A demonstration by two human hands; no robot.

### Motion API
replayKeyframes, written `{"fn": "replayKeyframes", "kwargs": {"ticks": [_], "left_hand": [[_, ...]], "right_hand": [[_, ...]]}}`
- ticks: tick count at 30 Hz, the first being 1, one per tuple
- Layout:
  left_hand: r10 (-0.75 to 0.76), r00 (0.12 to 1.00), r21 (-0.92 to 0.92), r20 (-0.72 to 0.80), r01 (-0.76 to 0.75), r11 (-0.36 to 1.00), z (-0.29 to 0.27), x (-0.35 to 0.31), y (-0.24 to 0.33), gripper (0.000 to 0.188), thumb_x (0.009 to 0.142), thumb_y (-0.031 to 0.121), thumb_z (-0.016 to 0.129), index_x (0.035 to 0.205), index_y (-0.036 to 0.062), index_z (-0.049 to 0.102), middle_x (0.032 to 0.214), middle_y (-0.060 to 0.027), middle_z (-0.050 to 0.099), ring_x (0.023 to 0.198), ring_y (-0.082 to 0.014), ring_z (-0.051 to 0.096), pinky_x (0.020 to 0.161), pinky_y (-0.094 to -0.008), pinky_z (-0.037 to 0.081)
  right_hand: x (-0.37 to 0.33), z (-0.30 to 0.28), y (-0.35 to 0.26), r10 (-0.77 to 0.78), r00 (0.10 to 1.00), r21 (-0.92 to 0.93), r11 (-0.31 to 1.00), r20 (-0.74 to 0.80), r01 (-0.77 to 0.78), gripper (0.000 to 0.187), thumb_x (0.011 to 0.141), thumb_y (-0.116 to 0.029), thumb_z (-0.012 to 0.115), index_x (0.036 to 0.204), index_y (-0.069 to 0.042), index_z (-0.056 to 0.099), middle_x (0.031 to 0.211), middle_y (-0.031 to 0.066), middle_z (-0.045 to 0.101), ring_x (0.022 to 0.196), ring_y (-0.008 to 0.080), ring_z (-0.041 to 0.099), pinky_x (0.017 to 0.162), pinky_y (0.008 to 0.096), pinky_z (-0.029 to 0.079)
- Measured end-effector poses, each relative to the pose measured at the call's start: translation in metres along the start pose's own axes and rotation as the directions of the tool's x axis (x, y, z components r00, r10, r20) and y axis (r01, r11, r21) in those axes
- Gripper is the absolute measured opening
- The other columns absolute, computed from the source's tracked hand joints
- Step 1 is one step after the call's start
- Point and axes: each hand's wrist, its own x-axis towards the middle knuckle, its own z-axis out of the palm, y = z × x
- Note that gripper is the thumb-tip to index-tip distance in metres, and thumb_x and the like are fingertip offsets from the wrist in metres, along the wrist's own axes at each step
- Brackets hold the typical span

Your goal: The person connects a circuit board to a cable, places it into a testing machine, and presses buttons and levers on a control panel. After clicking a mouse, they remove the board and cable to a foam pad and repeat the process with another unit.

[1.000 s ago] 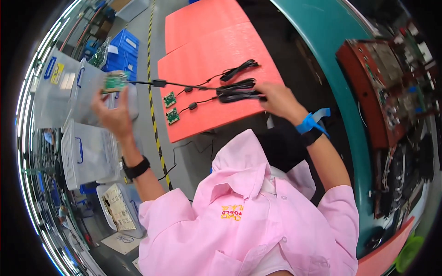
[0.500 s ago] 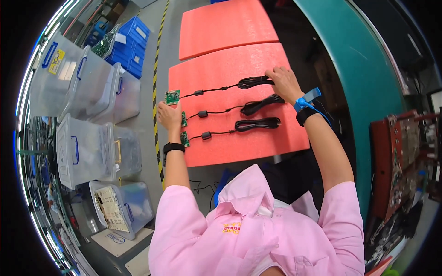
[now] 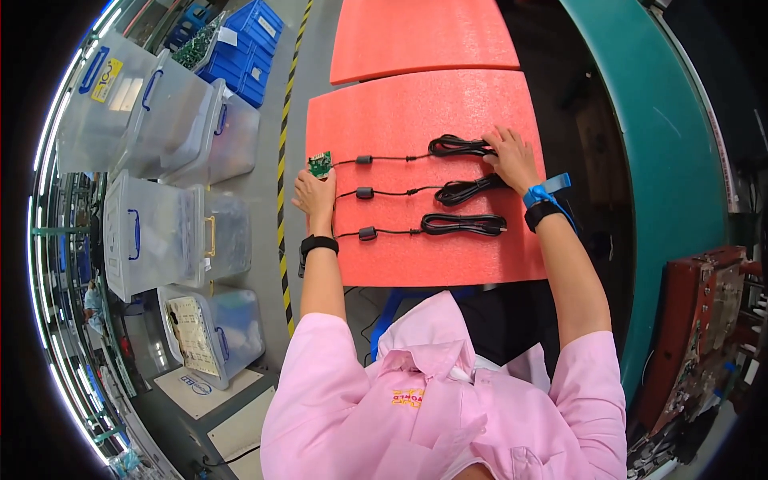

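Three black cables lie in rows across a pink foam sheet. At the far cable's left end is a green circuit board; my left hand has thumb and fingers at its near corners, closed on it. My right hand is open, its spread fingertips at the right end of the far coiled cable. Nearer to me lie the middle coiled cable, its end by my right wrist, and the near coiled cable. Each cable carries a small black block. My left hand and wrist hide the nearer cables' left ends.
Beyond lies a second pink foam sheet. Clear plastic bins and blue crates stand on the left, past a yellow-black floor stripe. A green work surface runs along the right, with a red fixture nearby.
The whole view has shifted, moving the foam rightward in the picture. My right fingers have spread more at the far coil's end. My left hand stays at the far circuit board.
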Motion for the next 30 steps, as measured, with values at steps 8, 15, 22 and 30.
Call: {"fn": "replayKeyframes", "kwargs": {"ticks": [8,15,22,30], "left_hand": [[0.121,0.981,-0.021,0.15,-0.119,0.993,-0.029,-0.028,-0.042,0.079,0.067,0.052,0.069,0.123,0.003,0.042,0.118,-0.019,0.053,0.11,-0.033,0.051,0.086,-0.054,0.039],[0.24,0.971,-0.069,0.016,-0.238,0.969,-0.014,-0.046,-0.058,0.069,0.067,0.043,0.071,0.118,0.0045,0.047,0.108,-0.0164,0.056,0.103,-0.0335,0.053,0.082,-0.0461,0.045],[0.205,0.97,-0.057,0.13,-0.199,0.978,-0.022,-0.038,-0.056,0.064,0.066,0.041,0.072,0.112,0.0017,0.049,0.106,-0.0172,0.056,0.102,-0.0336,0.054,0.081,-0.0445,0.045],[0.274,0.96,-0.24,0.05,-0.255,0.937,-0.022,0.007,-0.022,0.065,0.068,0.044,0.07,0.109,-0.003,0.05,0.105,-0.0229,0.057,0.1,-0.0359,0.054,0.084,-0.0451,0.043]], "right_hand": [[-0.031,-0.011,-0.018,-0.208,0.975,0.061,0.975,-0.074,0.212,0.038,0.074,-0.006,0.059,0.111,-0.009,0.052,0.113,0.0105,0.053,0.108,0.0287,0.048,0.094,0.048,0.035],[-0.049,-0.007,-0.024,-0.206,0.977,-0.097,0.973,0.049,0.209,0.028,0.07,-0.004,0.062,0.097,-0.008,0.058,0.098,0.0074,0.057,0.1,0.0278,0.049,0.085,0.0447,0.038],[-0.062,-0.01,-0.031,-0.098,0.98,-0.025,0.994,0.172,0.104,0.022,0.07,-0.012,0.067,0.089,-0.008,0.057,0.092,0.0078,0.055,0.095,0.0267,0.052,0.08,0.0454,0.04],[-0.015,-0.013,-0.013,-0.071,0.976,0.093,0.991,-0.204,0.091,0.037,0.068,-0.009,0.067,0.104,-0.008,0.057,0.103,0.0127,0.057,0.098,0.0331,0.052,0.082,0.0437,0.043]]}}
